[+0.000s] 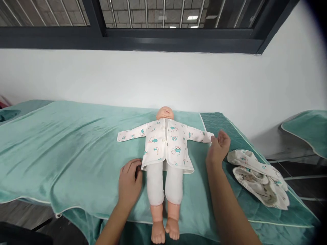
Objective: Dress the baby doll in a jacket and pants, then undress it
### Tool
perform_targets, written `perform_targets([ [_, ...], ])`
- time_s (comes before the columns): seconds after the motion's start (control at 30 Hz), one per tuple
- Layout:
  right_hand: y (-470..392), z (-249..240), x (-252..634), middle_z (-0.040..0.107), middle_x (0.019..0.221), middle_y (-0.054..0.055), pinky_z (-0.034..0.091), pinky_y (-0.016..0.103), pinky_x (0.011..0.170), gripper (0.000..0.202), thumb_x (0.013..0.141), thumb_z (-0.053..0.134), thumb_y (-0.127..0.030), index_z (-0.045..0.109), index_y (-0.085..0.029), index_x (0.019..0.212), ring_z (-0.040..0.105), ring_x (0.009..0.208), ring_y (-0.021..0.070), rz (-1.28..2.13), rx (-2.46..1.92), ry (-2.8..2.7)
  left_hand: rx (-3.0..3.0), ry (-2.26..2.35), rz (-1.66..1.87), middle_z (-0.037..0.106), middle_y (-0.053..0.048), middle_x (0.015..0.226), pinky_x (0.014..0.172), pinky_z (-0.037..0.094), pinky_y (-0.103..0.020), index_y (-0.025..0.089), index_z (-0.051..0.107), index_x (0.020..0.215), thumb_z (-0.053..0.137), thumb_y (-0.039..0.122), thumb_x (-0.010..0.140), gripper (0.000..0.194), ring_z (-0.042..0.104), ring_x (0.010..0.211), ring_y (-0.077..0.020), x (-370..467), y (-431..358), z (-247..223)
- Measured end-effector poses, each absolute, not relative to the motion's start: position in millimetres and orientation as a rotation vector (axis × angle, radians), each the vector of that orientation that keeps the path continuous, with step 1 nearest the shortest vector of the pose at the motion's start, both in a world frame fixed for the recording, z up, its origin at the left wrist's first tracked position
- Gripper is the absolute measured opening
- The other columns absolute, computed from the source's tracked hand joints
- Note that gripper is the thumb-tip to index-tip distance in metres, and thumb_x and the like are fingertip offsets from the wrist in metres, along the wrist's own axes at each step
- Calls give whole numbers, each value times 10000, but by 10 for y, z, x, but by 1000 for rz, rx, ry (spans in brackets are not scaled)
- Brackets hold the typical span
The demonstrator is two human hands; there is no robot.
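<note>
A baby doll [165,112] lies face up on a green cover [84,153], feet towards me. It wears a white printed jacket [176,143], with both sleeves spread out sideways and the front edges meeting at the middle. White cloth covers its legs down to the shins; the feet are bare. My left hand [130,182] rests beside the jacket's lower left corner, fingers curled, thumb and fingertips at the hem. My right hand [219,146] is at the cuff of the right sleeve, its fingers curled and the thumb and forefinger pinching the cuff's end.
A crumpled white printed garment [262,178] lies on the dark green quilted pad [242,200] at the right. Behind the bed stand a white wall [102,78] and a dark window frame [178,44]. Another green-covered surface [309,131] is at the far right.
</note>
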State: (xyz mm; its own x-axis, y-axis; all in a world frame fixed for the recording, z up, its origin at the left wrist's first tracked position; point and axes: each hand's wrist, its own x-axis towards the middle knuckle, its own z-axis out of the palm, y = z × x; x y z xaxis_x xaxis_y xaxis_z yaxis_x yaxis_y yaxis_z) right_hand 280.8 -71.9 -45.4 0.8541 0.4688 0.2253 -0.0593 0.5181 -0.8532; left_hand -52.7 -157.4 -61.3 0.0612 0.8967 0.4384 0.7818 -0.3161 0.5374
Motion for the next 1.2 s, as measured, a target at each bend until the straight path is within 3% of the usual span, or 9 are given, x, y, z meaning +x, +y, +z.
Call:
perform_targets([
  [0.1,-842,-466,2616,727,985,20,547,343,924,210,801,667,-318,679,-208,979,683,962,184,450,-1175,-666,2149,1730,1114,674,-69,1145,945,419,-421,221,625,1022,450,180,902,216,589,1129,-258,-523,-1577,-618],
  [0.2,-936,-513,2527,728,767,30,602,337,754,231,793,698,-437,695,-206,780,698,771,207,733,-1331,-729,2096,1721,1143,678,-68,1139,959,421,-428,217,633,1021,451,178,894,225,593,1123,-258,-517,-1591,-615],
  [0.37,-976,-515,2549,776,925,63,600,312,893,186,761,753,-305,728,-173,890,731,942,213,1131,-1149,-607,1634,1602,1281,681,-73,1178,996,441,-410,210,630,1112,517,298,913,245,608,1122,-245,-489,-1503,-478],
  [0.47,-905,-451,2523,773,991,95,618,275,829,176,783,711,-234,721,-145,935,736,932,199,1391,-1012,-578,1182,1330,1315,660,-75,1278,996,464,-373,213,630,1162,614,390,888,327,614,1160,-237,-424,-1280,-302],
  [0.57,-783,-393,2433,774,996,76,627,268,758,181,832,652,-215,711,-158,994,737,896,190,1526,-927,-563,866,997,1190,701,-108,1213,896,522,-356,171,658,1131,650,437,872,371,664,1080,-257,-325,-965,-161],
  [0.7,-629,-360,2302,778,1009,42,626,313,791,225,834,665,-206,698,-190,1056,728,960,211,1506,-887,-571,646,907,1064,749,-130,1062,788,558,-337,130,690,1025,707,423,839,347,710,934,-256,-205,-585,-125],
  [0.9,-412,-302,2243,785,964,55,615,371,833,215,794,700,-223,717,-168,1001,730,967,252,1448,-912,-652,583,842,1092,766,-111,862,675,578,-336,124,681,963,758,303,804,252,721,717,-224,-67,-201,-114],
  [1.2,-141,-292,2325,759,766,43,604,340,691,136,818,670,-239,738,-163,909,723,757,234,1378,-1036,-572,610,749,1096,765,-113,906,752,590,-353,113,675,974,753,281,810,248,723,770,-222,32,176,-229],
])
